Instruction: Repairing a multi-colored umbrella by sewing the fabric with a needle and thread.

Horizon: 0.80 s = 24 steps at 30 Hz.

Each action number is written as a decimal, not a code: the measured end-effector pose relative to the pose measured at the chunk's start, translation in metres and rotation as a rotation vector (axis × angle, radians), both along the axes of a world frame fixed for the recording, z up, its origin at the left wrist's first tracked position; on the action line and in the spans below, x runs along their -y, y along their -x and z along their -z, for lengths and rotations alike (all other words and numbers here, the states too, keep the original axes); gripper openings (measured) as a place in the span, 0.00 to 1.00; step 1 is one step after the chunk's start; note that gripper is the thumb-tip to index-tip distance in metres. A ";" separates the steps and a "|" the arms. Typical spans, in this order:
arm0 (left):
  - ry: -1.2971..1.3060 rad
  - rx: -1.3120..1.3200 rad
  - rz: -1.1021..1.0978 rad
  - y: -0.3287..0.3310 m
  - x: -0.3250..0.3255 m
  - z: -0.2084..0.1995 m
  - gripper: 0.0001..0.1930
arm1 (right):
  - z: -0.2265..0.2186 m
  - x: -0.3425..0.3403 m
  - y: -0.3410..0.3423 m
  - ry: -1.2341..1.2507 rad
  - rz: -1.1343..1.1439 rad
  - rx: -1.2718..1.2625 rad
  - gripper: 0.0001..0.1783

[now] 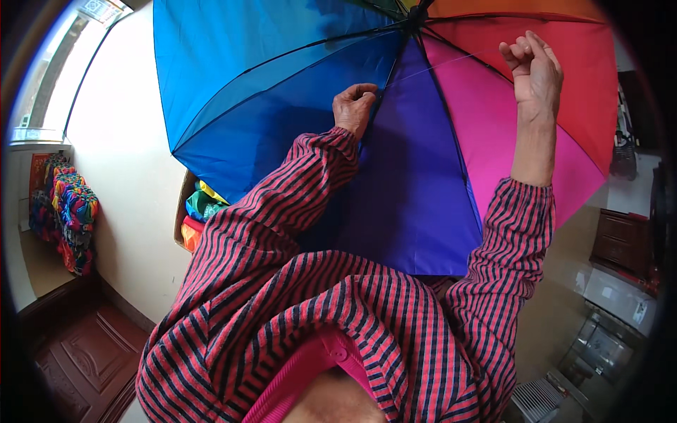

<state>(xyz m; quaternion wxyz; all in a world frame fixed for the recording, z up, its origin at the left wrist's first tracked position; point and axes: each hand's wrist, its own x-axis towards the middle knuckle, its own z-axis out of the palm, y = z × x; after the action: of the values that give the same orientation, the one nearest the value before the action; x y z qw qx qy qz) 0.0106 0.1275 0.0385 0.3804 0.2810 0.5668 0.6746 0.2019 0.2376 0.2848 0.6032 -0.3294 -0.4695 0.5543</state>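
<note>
A rainbow-coloured umbrella [416, 176] is spread open in front of me, its inner side with the dark ribs facing me. My left hand [352, 109] is closed in a pinch at a dark rib [388, 79] between the blue and purple panels. My right hand [536, 74] is raised to the right over the pink and red panels, its fingers curled and pinched together. A thin pale thread [444, 65] runs taut from beside my left fingertips up to my right fingers. Whether a needle is in the right fingers is too small to tell.
Behind my left arm, a cardboard box [182, 208] holds bright folded fabric [204, 205]. Multicoloured bundles [70, 204] hang at the far left, above a dark red panelled door or cabinet [84, 352]. A wire rack [539, 400] stands at the lower right.
</note>
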 end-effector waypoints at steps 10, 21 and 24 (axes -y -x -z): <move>0.018 -0.696 -0.046 -0.021 0.023 -0.023 0.13 | -0.058 0.092 0.048 -0.295 -0.136 0.290 0.06; 0.025 -0.212 0.221 0.022 -0.014 -0.042 0.07 | 0.083 -0.005 0.033 -0.632 -0.129 1.081 0.02; 0.181 0.331 0.255 0.027 -0.011 -0.054 0.05 | 0.111 0.025 0.058 -0.654 -0.526 1.436 0.04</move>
<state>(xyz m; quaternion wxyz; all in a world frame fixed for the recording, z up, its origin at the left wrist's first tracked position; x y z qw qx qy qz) -0.0162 0.1381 0.0925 0.5741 0.2007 0.5146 0.6044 0.1440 0.2121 0.1739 0.0730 -0.2908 -0.9391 0.1678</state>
